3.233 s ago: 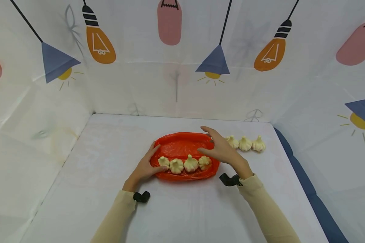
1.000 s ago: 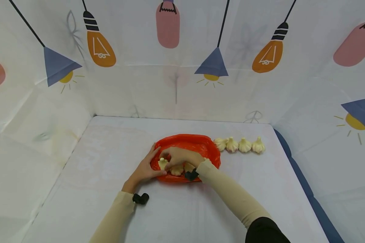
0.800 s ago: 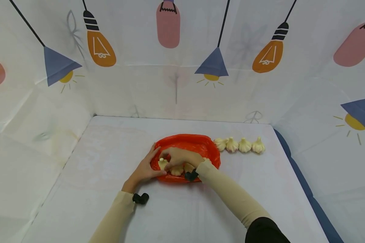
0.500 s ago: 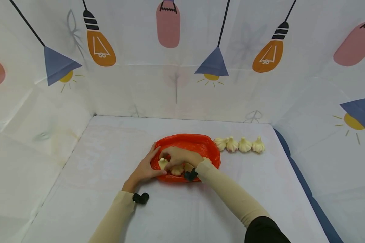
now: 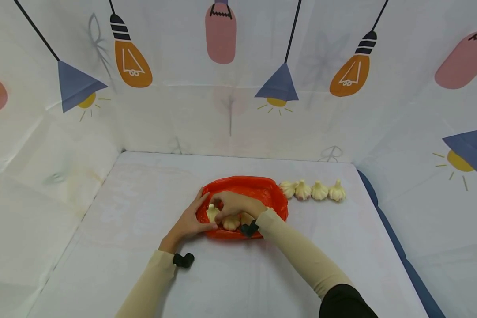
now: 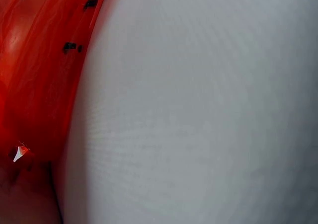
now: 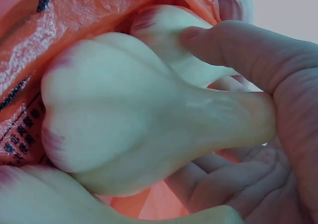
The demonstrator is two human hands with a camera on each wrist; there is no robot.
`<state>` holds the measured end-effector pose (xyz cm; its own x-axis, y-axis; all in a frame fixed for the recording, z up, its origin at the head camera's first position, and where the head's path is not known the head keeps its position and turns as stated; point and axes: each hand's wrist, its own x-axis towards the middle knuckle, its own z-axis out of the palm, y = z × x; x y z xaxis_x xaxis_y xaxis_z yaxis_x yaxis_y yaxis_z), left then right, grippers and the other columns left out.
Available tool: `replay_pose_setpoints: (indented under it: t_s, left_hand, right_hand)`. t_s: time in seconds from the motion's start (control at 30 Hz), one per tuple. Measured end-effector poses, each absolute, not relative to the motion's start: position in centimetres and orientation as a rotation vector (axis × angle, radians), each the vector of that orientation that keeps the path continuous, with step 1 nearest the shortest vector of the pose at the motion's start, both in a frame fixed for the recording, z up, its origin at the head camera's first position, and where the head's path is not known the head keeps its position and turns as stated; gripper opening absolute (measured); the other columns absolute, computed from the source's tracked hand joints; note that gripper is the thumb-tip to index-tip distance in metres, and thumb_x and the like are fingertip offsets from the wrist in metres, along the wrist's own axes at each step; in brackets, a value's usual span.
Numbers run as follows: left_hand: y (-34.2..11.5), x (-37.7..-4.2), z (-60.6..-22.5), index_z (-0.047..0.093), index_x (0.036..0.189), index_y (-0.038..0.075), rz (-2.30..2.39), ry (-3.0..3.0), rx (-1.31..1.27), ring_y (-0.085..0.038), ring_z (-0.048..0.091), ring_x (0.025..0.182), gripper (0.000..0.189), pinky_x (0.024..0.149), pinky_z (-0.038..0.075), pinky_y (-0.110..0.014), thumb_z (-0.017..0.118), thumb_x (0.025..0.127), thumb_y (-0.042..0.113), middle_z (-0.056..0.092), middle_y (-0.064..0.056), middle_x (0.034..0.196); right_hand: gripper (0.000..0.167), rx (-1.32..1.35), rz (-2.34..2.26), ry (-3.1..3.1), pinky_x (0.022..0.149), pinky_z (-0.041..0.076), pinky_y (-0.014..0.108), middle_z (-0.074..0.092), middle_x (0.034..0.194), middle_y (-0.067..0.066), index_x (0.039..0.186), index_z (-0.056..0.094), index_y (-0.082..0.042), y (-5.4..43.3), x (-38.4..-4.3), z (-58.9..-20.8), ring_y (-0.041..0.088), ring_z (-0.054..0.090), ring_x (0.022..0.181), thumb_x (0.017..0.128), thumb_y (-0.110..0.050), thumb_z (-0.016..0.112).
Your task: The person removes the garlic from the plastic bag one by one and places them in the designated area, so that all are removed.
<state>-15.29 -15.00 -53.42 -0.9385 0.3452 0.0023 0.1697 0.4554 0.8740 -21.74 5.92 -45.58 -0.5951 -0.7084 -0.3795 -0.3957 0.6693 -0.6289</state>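
Note:
A tray covered in red plastic film (image 5: 258,183) lies mid-table with a row of garlic bulbs along its near side. At its left end my left hand (image 5: 188,221) grips the rim, fingers at the far side and thumb at the near side. My right hand (image 5: 236,205) reaches across and pinches the leftmost garlic bulb (image 5: 212,213). In the right wrist view my thumb (image 7: 213,41) presses on that pale bulb (image 7: 174,40), while another garlic bulb (image 7: 114,110) sits closer to the camera. My right hand and cuff partly hide the rest of the row.
Several more garlic bulbs (image 5: 319,191) stand in a row just right of the tray on the white tabletop (image 5: 163,176). Printed white sheeting (image 5: 230,110) encloses the table at the back and sides. Black print marks the red film (image 6: 37,60).
Over three seconds my right hand has moved left from the tray's right rim to the leftmost bulb. Since one second ago it has stayed there, the bulb rising very slightly. My left hand keeps its place.

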Motion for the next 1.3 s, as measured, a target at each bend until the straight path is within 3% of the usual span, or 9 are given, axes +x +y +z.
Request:
replay_pose_setpoints:
  t_s: [0.37,0.67,1.1,1.3]
  left_hand:
    - [-14.8,-15.2,-53.3,0.024,0.165,0.018,1.494,2.514,0.452,-0.035,0.009,0.161,0.113,0.123,0.018,-0.067,0.089,0.077,0.042,0.003,-0.003,0.175]
    - [-14.8,-15.2,-53.4,0.024,0.165,0.018,1.493,2.522,0.457,-0.033,0.008,0.161,0.112,0.124,0.018,-0.066,0.089,0.077,0.041,0.002,-0.002,0.175]
    - [-14.8,-15.1,-53.4,0.025,0.165,0.016,1.503,2.525,0.458,-0.032,0.009,0.161,0.113,0.124,0.018,-0.066,0.09,0.077,0.044,0.004,0.002,0.175]
    - [-14.8,-14.9,-53.6,0.027,0.164,0.025,1.555,2.5,0.383,-0.03,0.011,0.161,0.108,0.124,0.022,-0.065,0.089,0.078,0.042,0.007,0.008,0.174]
  right_hand:
    - [0.048,-0.864,-0.649,2.231,0.095,0.055,0.031,0.064,0.128,-0.003,0.131,0.064,-0.018,6.0,-21.6,-45.7,0.013,0.056,0.113,0.088,-0.025,0.082]
    - [0.039,-0.862,-0.667,2.233,0.093,0.054,0.031,0.064,0.118,-0.004,0.123,0.065,-0.018,6.1,-21.6,-45.7,0.015,0.056,0.109,0.088,-0.021,0.081]
    - [0.039,-0.826,-0.773,2.256,0.095,0.054,0.03,0.067,0.123,-0.003,0.124,0.065,-0.02,6.7,-21.9,-45.4,0.014,0.061,0.11,0.089,-0.02,0.081]
    - [0.035,-0.79,-0.827,2.254,0.09,0.056,0.029,0.067,0.12,-0.006,0.123,0.067,-0.023,7.6,-22.2,-44.5,0.014,0.063,0.104,0.09,-0.02,0.079]
